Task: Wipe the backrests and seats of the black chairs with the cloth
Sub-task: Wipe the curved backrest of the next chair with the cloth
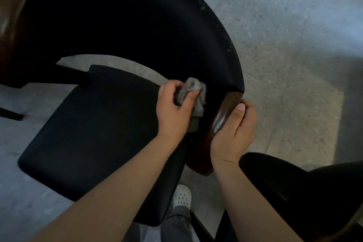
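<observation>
Stage: backrest wipe in progress | left grip clamped on cloth | right grip clamped on wooden arm (steadying) | seat, second chair judged pending.

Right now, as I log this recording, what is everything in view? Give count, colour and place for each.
black chair: one, black padded seat and curved backrest, centre of view
wooden arm end: two, glossy dark brown; one at the backrest's near right end, one at the upper left edge
cloth: one, grey, bunched by the backrest's inner face
second chair: one, black, partly seen, lower right
floor: grey, speckled, all around
shoe: one, white, perforated, bottom centre
trouser leg: one, grey, bottom centre
left hand: one, grips the cloth
right hand: one, grips the near wooden arm end
</observation>
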`<state>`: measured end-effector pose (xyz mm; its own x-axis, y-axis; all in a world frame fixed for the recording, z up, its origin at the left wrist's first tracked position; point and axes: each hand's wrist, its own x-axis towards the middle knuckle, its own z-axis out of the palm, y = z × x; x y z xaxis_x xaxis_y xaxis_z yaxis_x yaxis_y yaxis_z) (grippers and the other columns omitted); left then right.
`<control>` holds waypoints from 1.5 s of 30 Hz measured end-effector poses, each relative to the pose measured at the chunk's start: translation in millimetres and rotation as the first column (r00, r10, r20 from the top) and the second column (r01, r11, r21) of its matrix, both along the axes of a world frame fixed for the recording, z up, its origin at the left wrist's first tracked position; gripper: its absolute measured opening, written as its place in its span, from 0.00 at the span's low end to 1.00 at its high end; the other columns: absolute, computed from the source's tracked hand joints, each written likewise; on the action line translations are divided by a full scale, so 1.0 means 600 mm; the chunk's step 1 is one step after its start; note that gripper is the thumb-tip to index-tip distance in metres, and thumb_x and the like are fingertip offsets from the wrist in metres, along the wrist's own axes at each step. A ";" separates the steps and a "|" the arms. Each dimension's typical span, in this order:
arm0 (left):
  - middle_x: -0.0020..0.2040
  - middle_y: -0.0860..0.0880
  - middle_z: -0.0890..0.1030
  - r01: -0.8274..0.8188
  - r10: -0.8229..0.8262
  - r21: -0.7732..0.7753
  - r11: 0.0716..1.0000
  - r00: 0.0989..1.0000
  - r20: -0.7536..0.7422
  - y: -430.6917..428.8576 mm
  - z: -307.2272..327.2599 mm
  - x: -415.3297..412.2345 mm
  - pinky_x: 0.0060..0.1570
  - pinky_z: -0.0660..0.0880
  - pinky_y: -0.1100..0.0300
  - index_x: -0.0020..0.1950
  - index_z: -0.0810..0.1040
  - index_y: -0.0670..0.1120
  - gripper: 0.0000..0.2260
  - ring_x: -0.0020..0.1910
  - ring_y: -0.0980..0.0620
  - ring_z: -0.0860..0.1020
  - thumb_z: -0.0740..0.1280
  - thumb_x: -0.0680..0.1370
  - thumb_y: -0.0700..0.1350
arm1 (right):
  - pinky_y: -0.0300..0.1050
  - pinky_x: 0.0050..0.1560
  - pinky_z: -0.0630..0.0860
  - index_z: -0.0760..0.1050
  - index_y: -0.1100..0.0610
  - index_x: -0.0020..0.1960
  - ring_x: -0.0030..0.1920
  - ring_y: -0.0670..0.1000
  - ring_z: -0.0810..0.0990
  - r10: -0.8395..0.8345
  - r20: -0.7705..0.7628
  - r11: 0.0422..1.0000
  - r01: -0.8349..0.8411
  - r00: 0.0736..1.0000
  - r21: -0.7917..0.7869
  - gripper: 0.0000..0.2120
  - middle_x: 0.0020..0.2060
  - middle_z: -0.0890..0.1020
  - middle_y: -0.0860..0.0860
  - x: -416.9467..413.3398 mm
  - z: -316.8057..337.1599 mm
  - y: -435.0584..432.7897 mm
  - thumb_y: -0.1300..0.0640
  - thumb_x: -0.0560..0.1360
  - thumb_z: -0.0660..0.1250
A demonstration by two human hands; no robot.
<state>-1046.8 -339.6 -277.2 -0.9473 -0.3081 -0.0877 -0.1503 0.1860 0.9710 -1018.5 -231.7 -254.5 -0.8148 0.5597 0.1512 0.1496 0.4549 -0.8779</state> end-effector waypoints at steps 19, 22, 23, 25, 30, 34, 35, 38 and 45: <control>0.49 0.49 0.77 0.096 -0.098 -0.036 0.995 0.994 -0.044 -0.008 0.075 -0.033 0.47 0.78 0.58 0.50 0.75 0.49 0.07 0.47 0.55 0.77 0.70 0.77 0.50 | 0.36 0.43 0.69 0.73 0.53 0.50 0.41 0.41 0.74 0.070 -0.040 0.997 -0.071 0.997 -0.022 0.11 0.40 0.74 0.45 -0.062 0.031 0.020 0.51 0.83 0.54; 0.50 0.49 0.74 0.071 -0.080 -0.063 0.995 0.986 -0.146 0.005 0.114 -0.060 0.45 0.71 0.71 0.49 0.74 0.49 0.08 0.46 0.59 0.74 0.72 0.75 0.48 | 0.32 0.39 0.65 0.72 0.55 0.46 0.36 0.39 0.71 0.068 -0.057 0.997 -0.070 0.996 -0.033 0.12 0.36 0.71 0.42 -0.067 0.029 0.013 0.55 0.83 0.54; 0.50 0.50 0.73 0.070 -0.079 -0.066 0.995 0.985 -0.154 0.012 0.119 -0.065 0.45 0.70 0.73 0.49 0.74 0.50 0.09 0.46 0.61 0.73 0.73 0.75 0.47 | 0.30 0.38 0.65 0.72 0.56 0.46 0.36 0.38 0.71 0.068 -0.057 0.997 -0.070 0.996 -0.037 0.12 0.35 0.71 0.42 -0.065 0.027 0.014 0.56 0.83 0.53; 0.51 0.52 0.72 0.090 -0.099 -0.066 0.994 0.983 -0.155 0.028 0.124 -0.071 0.46 0.69 0.74 0.49 0.75 0.51 0.10 0.46 0.62 0.72 0.74 0.73 0.47 | 0.29 0.36 0.64 0.72 0.56 0.45 0.35 0.38 0.71 0.071 -0.058 0.997 -0.073 0.996 -0.033 0.12 0.34 0.71 0.42 -0.064 0.026 0.018 0.56 0.83 0.53; 0.53 0.55 0.69 0.074 -0.101 -0.180 0.981 0.984 -0.146 0.060 0.107 -0.077 0.49 0.75 0.63 0.53 0.76 0.51 0.14 0.50 0.59 0.73 0.75 0.71 0.50 | 0.29 0.35 0.64 0.71 0.54 0.45 0.35 0.37 0.71 0.075 -0.025 0.997 -0.075 0.997 -0.023 0.12 0.34 0.72 0.42 -0.065 0.023 0.019 0.55 0.83 0.52; 0.51 0.55 0.70 0.009 -0.042 -0.245 0.969 0.991 -0.131 0.067 0.106 -0.091 0.44 0.72 0.68 0.51 0.74 0.51 0.12 0.46 0.60 0.73 0.72 0.74 0.53 | 0.30 0.35 0.64 0.71 0.53 0.44 0.34 0.38 0.70 0.068 -0.031 0.998 -0.068 0.997 -0.007 0.12 0.33 0.71 0.42 -0.065 0.021 0.018 0.55 0.83 0.52; 0.50 0.55 0.70 -0.020 -0.007 -0.217 0.976 0.992 -0.123 0.066 0.105 -0.095 0.43 0.71 0.71 0.50 0.74 0.51 0.11 0.45 0.60 0.73 0.71 0.75 0.53 | 0.30 0.35 0.64 0.70 0.54 0.43 0.34 0.39 0.70 0.069 -0.037 0.998 -0.069 0.997 -0.004 0.13 0.33 0.71 0.42 -0.065 0.021 0.018 0.55 0.83 0.52; 0.49 0.54 0.71 -0.155 0.149 -0.065 0.986 0.985 -0.090 0.069 0.096 -0.097 0.42 0.70 0.76 0.48 0.73 0.50 0.08 0.44 0.66 0.73 0.70 0.77 0.50 | 0.31 0.36 0.63 0.69 0.54 0.42 0.34 0.40 0.69 0.079 -0.041 0.997 -0.080 0.996 0.001 0.13 0.33 0.70 0.42 -0.065 0.018 0.019 0.55 0.83 0.52; 0.49 0.47 0.73 -0.300 0.300 0.001 0.954 0.953 -0.043 0.062 0.039 -0.082 0.41 0.67 0.77 0.48 0.73 0.47 0.06 0.42 0.67 0.72 0.68 0.78 0.46 | 0.32 0.37 0.64 0.71 0.53 0.44 0.35 0.41 0.69 0.066 -0.011 0.998 -0.066 0.998 0.014 0.14 0.34 0.70 0.43 -0.065 0.012 0.021 0.52 0.83 0.52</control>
<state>-1096.2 -302.4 -253.5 -0.8138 -0.5792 -0.0472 -0.1591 0.1439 0.9767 -1057.4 -219.1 -247.2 -0.8480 0.5028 0.1674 0.1093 0.4751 -0.8731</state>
